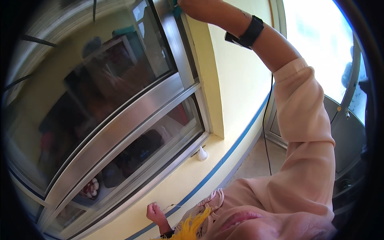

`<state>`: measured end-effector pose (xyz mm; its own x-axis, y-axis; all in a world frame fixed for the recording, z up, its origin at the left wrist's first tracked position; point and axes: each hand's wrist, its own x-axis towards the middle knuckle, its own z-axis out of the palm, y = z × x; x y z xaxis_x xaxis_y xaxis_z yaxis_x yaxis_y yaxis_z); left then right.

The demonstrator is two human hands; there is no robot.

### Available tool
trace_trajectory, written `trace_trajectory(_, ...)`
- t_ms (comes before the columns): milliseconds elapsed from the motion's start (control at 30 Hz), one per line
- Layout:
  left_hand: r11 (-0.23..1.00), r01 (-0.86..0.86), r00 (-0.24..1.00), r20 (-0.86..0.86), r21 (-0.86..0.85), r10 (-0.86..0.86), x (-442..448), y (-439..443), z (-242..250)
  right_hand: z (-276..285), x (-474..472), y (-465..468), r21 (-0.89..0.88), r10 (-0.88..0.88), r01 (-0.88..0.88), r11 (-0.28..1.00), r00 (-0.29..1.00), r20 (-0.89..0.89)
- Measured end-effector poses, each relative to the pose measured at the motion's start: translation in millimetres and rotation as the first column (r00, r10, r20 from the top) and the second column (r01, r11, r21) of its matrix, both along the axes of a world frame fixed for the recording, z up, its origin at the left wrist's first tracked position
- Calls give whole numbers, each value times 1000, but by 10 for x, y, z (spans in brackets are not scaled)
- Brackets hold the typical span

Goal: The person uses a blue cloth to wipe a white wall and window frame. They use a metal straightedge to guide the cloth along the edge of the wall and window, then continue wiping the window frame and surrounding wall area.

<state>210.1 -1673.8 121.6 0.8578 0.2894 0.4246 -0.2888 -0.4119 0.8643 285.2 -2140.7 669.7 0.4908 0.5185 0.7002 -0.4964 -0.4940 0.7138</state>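
Observation:
My right hand [196,8] reaches up to the metal frame of a window, partly cut off by the top edge of the view. Beside its fingers a bit of teal cloth [177,10] shows against the frame, and the hand presses on it. Low in the view, my left hand [154,211] is curled into a fist in front of the yellow wall, with nothing visible in it. The window's glass pane [114,78] and its broad aluminium rail [129,112] fill the left side. A yellow shaggy thing [195,223] lies close to my chest, partly hidden.
A small white cone-shaped object [202,153] stands on the yellow sill. A black cable [265,126] hangs along the wall with a blue stripe [234,154]. At right is a grey door [339,135] with bright glass. Behind the lower pane sits a bowl of eggs or similar items [91,189].

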Motion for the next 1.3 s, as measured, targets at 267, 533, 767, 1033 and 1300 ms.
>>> trace_trajectory(267,992,119,989,-95,40,-115,-68,36,158,-2316,-297,169,-1,-165,169,986,960,-229)
trace_trajectory(533,982,189,980,-62,25,-187,-78,78,144,-4028,-371,255,26,-176,247,969,754,-633)
trace_trajectory(767,984,173,984,-60,54,-169,-68,108,99,-4202,-450,309,227,31,339,913,497,-867)
trace_trajectory(1033,988,136,989,-68,75,-131,-68,35,135,-2738,-395,158,257,37,41,966,955,-294)
trace_trajectory(1300,990,115,992,-53,83,-111,-81,19,150,-4251,-415,223,149,-85,225,963,776,-625)
